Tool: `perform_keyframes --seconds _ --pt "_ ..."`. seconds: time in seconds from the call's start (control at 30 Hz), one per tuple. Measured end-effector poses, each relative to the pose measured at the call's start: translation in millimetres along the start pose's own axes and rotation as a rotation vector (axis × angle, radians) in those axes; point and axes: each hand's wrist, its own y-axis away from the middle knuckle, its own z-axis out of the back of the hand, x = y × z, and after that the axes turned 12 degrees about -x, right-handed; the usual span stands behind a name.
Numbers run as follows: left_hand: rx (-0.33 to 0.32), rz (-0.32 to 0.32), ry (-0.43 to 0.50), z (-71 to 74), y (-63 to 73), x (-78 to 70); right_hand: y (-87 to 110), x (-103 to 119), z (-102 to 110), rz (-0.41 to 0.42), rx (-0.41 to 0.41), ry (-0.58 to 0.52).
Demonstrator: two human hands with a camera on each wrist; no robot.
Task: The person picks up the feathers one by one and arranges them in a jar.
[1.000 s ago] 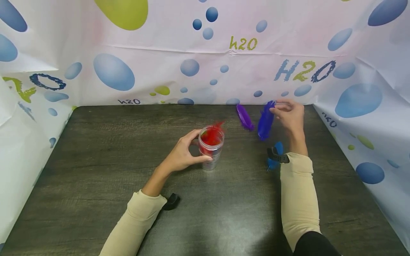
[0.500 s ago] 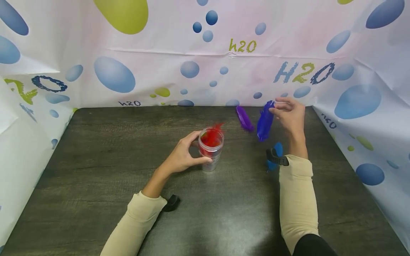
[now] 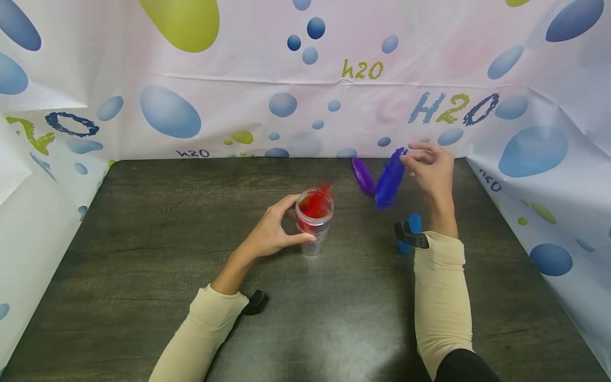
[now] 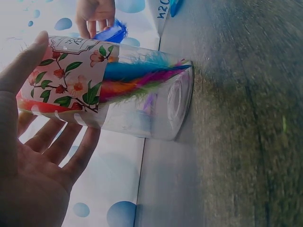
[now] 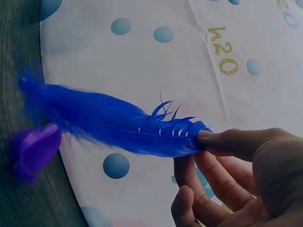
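Note:
My left hand (image 3: pixel 277 228) holds a clear plastic jar (image 3: pixel 319 237) around its side, the jar upright on the table. In the left wrist view the jar (image 4: pixel 137 116) has a flowered label, and blue, orange, magenta and green feathers (image 4: pixel 137 82) show through its wall. A red feather (image 3: pixel 319 201) pokes out of its open mouth. Between thumb and fingers, my right hand (image 3: pixel 431 167) pinches a dark blue feather (image 3: pixel 390 180) by one end; its other end hangs down. A purple feather (image 3: pixel 364 176) lies beside it on the table.
A lighter blue feather (image 3: pixel 414 225) lies on the dark wood table (image 3: pixel 157 254), partly hidden by the right wrist strap (image 3: pixel 411 236). A white sheet (image 3: pixel 238 69) printed with bubbles and lettering stands behind the table and along both sides.
The lower end of the dark blue feather has swung left toward the purple feather. My right hand has barely shifted, and my left hand with the jar stays in place.

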Motion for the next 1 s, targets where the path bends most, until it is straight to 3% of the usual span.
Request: perform_keyframes --seconds 0.5,1.0 --pt "-0.004 0.008 -0.014 0.1 0.0 -3.0 4.1 7.7 -1.0 0.021 0.007 -0.052" --pt "-0.002 0.017 -0.019 -0.6 -0.3 -4.2 6.9 11.5 -0.1 -0.034 0.024 -0.212"
